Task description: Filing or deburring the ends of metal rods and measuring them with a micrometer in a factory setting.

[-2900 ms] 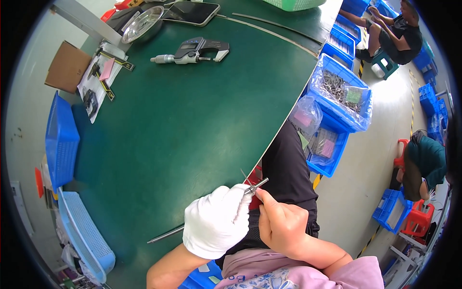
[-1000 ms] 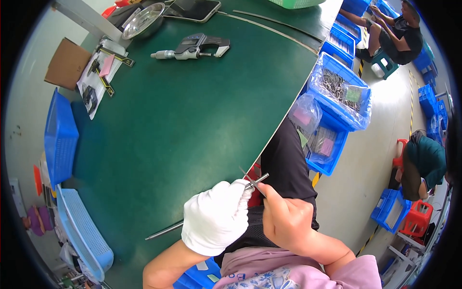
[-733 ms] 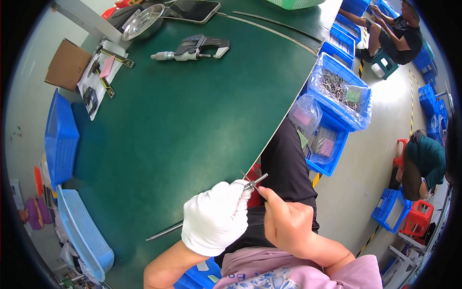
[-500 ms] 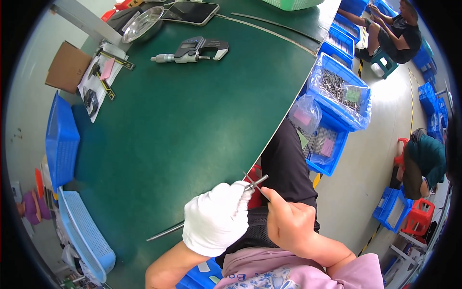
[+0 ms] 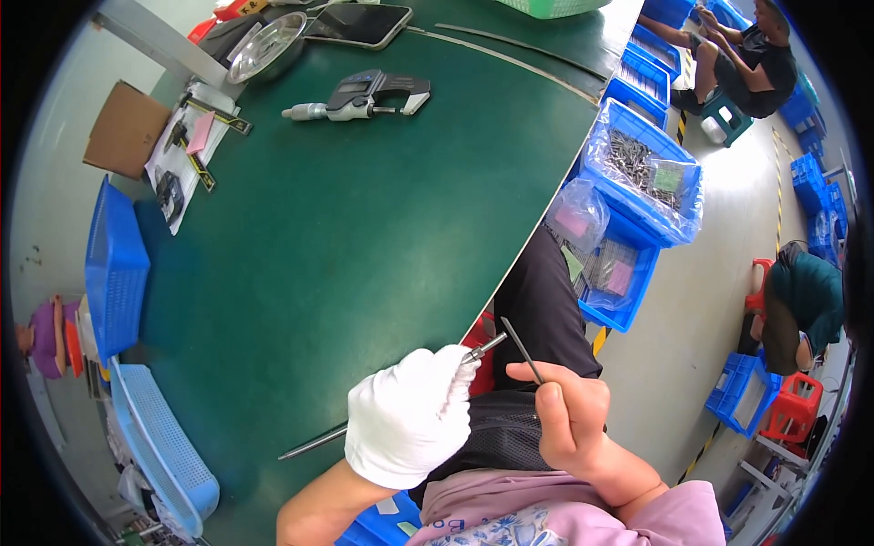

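The gloved left hand [image 5: 411, 420] pinches a small metal piece [image 5: 483, 348] while the bare right hand [image 5: 566, 420] grips a thin rod [image 5: 521, 349]; keep both steady near the green table [image 5: 364, 246] edge.

A digital micrometer [image 5: 360, 95] lay near the far edge of the green worktop [image 5: 346, 246], with a round steel dish [image 5: 266, 45] and a flat dark phone [image 5: 358, 25] behind it. A brown cardboard box [image 5: 125, 129] sat off the far left corner, and clipped plastic sleeves [image 5: 187, 155] lay just right of it on the worktop. Two blue plastic baskets [image 5: 116, 273] stood along the left edge. A thin metal rod [image 5: 314, 442] rested at the near edge, partly under the white-gloved left hand [image 5: 410, 419]. The bare right hand [image 5: 564, 414] sat just right of it, off the worktop. Blue crates of metal parts [image 5: 642, 177] stood on the floor beyond the right edge.
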{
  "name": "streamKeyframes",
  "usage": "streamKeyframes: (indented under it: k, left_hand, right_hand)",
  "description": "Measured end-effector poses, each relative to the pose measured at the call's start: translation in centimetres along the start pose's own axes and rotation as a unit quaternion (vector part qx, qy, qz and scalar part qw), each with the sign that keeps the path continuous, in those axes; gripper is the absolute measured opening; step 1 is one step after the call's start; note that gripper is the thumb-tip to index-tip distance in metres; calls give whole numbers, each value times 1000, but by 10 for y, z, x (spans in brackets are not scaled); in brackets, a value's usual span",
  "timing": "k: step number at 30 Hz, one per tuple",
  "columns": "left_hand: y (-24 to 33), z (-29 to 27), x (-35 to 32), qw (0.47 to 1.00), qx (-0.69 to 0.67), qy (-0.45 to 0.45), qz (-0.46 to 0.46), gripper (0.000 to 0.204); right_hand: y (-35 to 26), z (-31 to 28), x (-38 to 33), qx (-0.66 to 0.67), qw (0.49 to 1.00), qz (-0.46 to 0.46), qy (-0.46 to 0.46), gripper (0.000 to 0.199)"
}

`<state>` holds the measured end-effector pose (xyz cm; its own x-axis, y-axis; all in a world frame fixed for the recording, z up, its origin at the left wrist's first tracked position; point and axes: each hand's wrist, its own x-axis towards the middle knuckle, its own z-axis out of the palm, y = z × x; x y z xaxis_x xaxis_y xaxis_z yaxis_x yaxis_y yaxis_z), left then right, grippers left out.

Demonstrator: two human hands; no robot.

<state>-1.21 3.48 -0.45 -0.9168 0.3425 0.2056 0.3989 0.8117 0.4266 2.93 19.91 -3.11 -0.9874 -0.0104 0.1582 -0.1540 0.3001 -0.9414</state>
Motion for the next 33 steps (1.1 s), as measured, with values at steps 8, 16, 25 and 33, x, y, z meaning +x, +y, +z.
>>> streamKeyframes:
  k: [8,16,25,33]
  left_hand:
    - [0,-2,1,1000,-9,-8,-12,5]
    - [0,-3,1,1000,-9,-17,-16,5]
    - [-1,-3,-1,1000,-3,-25,-6,9]
    - [-4,-2,-4,1000,16,-16,15,9]
  right_hand:
    - [2,7,1,112,993,48,14,16]
    - [-1,12,1,74,994,69,-36,15]
    - [-4,14,5,35,997,46,-55,12]
    - [-3,16,8,27,997,33,-60,10]
